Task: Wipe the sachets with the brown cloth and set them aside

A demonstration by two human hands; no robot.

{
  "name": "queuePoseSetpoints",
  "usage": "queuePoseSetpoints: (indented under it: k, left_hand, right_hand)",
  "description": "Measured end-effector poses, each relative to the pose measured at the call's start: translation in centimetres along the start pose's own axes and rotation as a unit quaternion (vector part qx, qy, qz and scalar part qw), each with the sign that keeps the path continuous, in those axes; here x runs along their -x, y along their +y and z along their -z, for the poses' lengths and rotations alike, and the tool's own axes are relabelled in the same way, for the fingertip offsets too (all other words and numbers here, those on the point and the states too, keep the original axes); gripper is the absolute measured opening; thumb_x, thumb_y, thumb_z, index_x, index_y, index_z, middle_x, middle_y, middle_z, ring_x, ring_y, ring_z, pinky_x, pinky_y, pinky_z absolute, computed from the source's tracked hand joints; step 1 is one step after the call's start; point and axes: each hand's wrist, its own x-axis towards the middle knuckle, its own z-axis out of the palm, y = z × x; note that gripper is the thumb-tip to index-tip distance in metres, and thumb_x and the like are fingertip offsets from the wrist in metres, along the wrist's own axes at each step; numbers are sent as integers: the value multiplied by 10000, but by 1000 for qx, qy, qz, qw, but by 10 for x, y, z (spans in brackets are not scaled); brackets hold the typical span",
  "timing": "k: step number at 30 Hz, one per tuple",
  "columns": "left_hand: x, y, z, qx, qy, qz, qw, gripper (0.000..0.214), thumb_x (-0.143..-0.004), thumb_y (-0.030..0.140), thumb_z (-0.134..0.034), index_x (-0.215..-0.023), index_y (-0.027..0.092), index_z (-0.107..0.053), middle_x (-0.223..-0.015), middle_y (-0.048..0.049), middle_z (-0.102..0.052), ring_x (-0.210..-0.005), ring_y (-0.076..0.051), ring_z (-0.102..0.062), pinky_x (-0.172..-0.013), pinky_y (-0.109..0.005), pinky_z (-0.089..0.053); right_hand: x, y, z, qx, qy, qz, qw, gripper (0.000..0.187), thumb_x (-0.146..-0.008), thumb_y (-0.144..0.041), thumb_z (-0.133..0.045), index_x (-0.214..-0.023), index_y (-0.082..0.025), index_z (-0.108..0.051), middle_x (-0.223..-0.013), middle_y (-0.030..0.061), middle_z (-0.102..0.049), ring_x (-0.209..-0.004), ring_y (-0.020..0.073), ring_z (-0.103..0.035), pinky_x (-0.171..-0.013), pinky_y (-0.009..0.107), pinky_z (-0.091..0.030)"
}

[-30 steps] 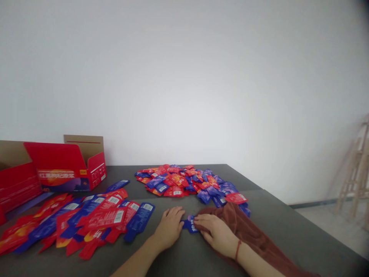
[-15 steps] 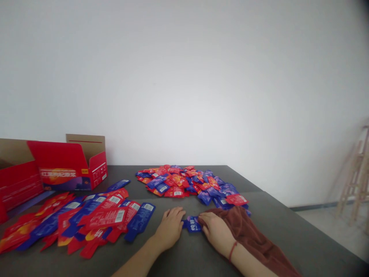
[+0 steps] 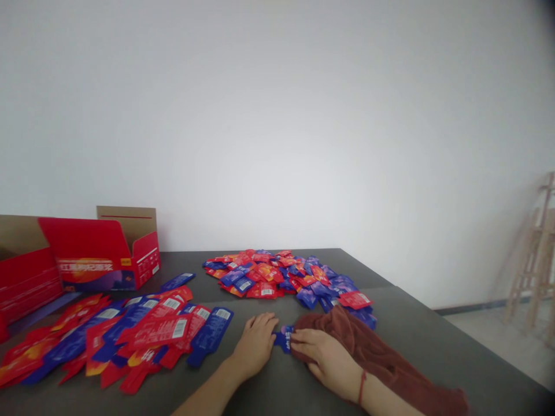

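Note:
A small blue sachet (image 3: 284, 336) with white lettering lies flat on the dark table, partly covered. My left hand (image 3: 256, 345) rests at its left end, with fingers closed on that edge and holding it against the tabletop. A brown cloth (image 3: 364, 341) is under my right hand (image 3: 323, 359), whose fingers are bent over it and press its front part onto the sachet's right side. The rest of the cloth trails back along my right forearm. What lies under the cloth is hidden.
Red and blue sachets form a heap (image 3: 269, 276) at the back of the table (image 3: 243, 398). Another spread of sachets (image 3: 143, 335) lies to the left. Two open red cartons (image 3: 102, 260) (image 3: 28, 280) stand at the far left. A wooden stand (image 3: 535, 266) is beyond the table's right edge.
My right hand and the cloth have slid left over the sachet, so less of its print shows. The cloth's rear end has swung to the right. My left hand has stayed in place.

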Motion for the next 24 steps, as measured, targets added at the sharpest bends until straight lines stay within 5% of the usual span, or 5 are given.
queuePoseSetpoints:
  k: [8,16,20,24]
  left_hand:
    - [1,2,-1,8,4,4,1000,411,-903,195,-397,-1300,209,-503,-1408,-85,-480,-1320,-228,-384,-1102,-444,-252]
    - [1,1,0,2,1,4,1000,419,-893,154,-402,-1294,208,-510,-1408,-86,-480,-1321,-221,-386,-1102,-435,-257]
    - [1,-1,-1,3,7,-1,1000,418,-893,160,-400,-1292,213,-515,-1405,-84,-486,-1318,-220,-390,-1100,-438,-262]
    - [1,-1,-2,6,4,3,1000,408,-901,171,-407,-1293,209,-514,-1412,-86,-478,-1323,-229,-383,-1102,-452,-256]
  right_hand:
    - [7,10,-5,58,45,-133,988,478,-838,-150,-418,-1288,-166,-580,-1339,94,-561,-1229,220,-506,-1075,366,-358]
    - [-30,-15,-27,31,61,-65,996,435,-878,-160,-404,-1266,-187,-598,-1307,71,-590,-1211,210,-511,-1084,343,-331]
    - [-14,-16,-18,9,32,-6,999,484,-823,-148,-466,-1283,-244,-583,-1346,26,-559,-1244,188,-474,-1096,322,-305]
    - [12,-11,-5,31,13,-45,998,526,-793,-126,-453,-1291,-233,-578,-1381,29,-526,-1278,192,-443,-1106,330,-295]
